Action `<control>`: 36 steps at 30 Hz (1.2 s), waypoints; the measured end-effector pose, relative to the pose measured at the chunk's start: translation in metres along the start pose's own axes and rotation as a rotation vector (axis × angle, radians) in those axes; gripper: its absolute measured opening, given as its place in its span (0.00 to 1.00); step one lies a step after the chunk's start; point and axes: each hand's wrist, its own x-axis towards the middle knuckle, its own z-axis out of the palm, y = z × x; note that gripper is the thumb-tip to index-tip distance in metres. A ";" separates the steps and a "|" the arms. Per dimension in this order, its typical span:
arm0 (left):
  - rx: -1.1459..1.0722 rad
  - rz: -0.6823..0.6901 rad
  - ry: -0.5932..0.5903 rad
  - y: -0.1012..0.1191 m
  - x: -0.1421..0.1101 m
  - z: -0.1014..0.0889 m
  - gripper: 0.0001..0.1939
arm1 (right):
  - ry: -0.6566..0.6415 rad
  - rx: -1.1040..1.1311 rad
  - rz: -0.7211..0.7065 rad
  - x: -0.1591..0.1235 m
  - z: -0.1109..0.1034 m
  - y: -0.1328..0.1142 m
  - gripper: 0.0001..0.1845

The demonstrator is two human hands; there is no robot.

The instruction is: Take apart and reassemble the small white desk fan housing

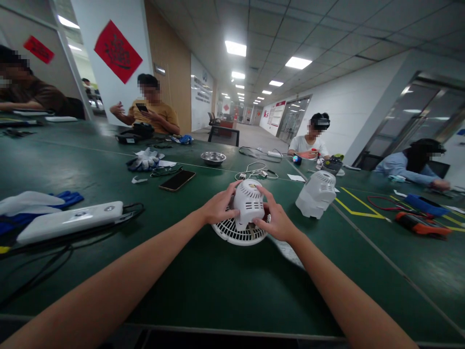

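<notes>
My left hand (221,204) and my right hand (275,218) grip a white fan motor housing (249,199) from both sides, thumbs toward me. Slots run across the vented cover. Below it a round white fan grille (241,237) lies flat on the green table; whether the housing is fixed to the grille I cannot tell. Some parts between the housing and the grille are hidden by my fingers. To the right of my hands stands a separate white plastic piece with vents (317,195). A pale sheet (289,252) lies by my right wrist.
Left are a white device with a cable (72,220), blue-white gloves (54,201) and a phone (178,180). Beyond sit more gloves (145,160), a metal bowl (213,158) and white cables (256,170). An orange meter (421,225) lies right. Several people sit around the table.
</notes>
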 end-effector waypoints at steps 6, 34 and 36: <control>0.139 -0.032 -0.015 0.017 0.002 0.005 0.68 | 0.017 -0.012 -0.015 0.000 -0.001 0.001 0.49; 0.004 -0.003 -0.001 0.007 0.007 0.005 0.66 | 0.040 -0.044 0.008 0.002 -0.002 -0.004 0.44; 0.008 0.020 0.019 0.003 0.006 0.006 0.67 | 0.053 -0.061 0.008 0.002 -0.001 -0.003 0.45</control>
